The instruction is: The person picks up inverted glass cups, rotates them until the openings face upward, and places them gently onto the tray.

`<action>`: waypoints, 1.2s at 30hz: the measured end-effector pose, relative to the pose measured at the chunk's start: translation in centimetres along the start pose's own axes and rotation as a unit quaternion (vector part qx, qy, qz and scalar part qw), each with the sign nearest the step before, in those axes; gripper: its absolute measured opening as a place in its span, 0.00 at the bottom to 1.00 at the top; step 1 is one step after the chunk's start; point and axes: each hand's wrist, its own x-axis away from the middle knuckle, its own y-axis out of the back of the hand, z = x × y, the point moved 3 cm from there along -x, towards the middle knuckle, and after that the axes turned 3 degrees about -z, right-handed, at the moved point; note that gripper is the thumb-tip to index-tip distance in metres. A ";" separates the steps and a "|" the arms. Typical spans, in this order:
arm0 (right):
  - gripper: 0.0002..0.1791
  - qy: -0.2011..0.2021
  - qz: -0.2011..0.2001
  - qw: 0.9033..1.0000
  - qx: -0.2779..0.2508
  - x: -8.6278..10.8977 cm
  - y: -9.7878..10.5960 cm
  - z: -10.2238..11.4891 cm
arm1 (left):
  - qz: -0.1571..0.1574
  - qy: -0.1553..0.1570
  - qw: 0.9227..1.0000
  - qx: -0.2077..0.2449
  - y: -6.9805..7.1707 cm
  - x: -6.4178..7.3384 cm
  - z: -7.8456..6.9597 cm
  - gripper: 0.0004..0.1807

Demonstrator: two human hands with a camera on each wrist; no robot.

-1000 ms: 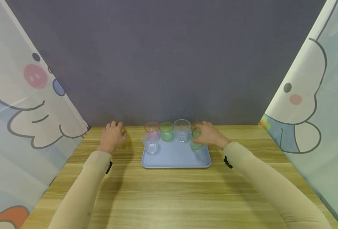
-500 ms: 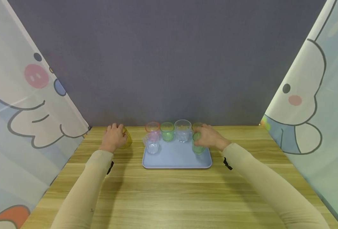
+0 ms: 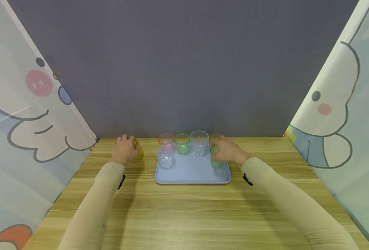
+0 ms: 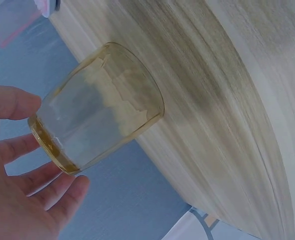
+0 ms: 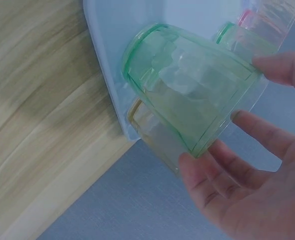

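Note:
My left hand [image 3: 125, 150] holds an amber glass [image 4: 105, 102] at the table's back left. The glass stands upside down, rim on the wood, with my thumb and fingers around its thick base. My right hand [image 3: 228, 150] grips a green glass [image 5: 187, 82] from above by its rim, thumb on one side and fingertips on the other. Its base is at the right part of the pale blue tray [image 3: 192, 175]. Just behind it stands a yellowish glass [image 3: 215, 138], partly hidden by my hand.
Along the tray's back stand a pink glass [image 3: 166, 140], another green glass [image 3: 182, 143] and a large clear glass [image 3: 199, 144]. A smaller clear glass [image 3: 165, 159] stands in front of the pink one. A grey panel [image 3: 187, 69] rises behind the table [image 3: 184, 215].
My right hand has brought the green glass slightly toward the front of the tray, and it has stayed there over the last half second. My left hand has hardly moved on the amber glass.

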 end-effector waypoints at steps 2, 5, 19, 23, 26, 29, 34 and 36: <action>0.33 -0.003 0.001 1.000 0.000 0.0 0.0 0.0 | 0.000 0.001 1.000 0.002 -0.1 -0.1 0.0 0.26; 0.33 -0.006 0.002 1.000 0.003 0.0 0.1 0.1 | 0.002 0.003 1.000 0.005 -0.1 -0.2 0.0 0.26; 0.35 -0.012 0.002 1.000 0.018 0.1 0.1 0.1 | 0.027 0.021 0.999 0.000 0.0 -0.3 -0.2 0.28; 0.37 -0.013 0.004 1.000 0.018 0.2 0.2 0.2 | 0.033 0.021 0.999 0.005 0.2 -0.3 -0.3 0.29; 0.39 -0.013 0.001 1.000 0.021 0.2 0.2 0.3 | 0.039 0.020 0.999 0.008 0.3 -0.2 -0.3 0.30; 0.39 -0.011 -0.002 1.000 0.024 0.2 0.1 0.3 | 0.045 0.020 0.999 0.011 0.4 -0.1 -0.4 0.31; 0.38 -0.007 -0.003 1.000 0.030 0.2 0.0 0.2 | 0.059 0.016 0.998 0.023 0.5 0.1 -0.4 0.32; 0.38 -0.006 -0.003 0.999 0.031 0.2 0.0 0.2 | 0.063 0.013 0.998 0.024 0.6 0.1 -0.3 0.32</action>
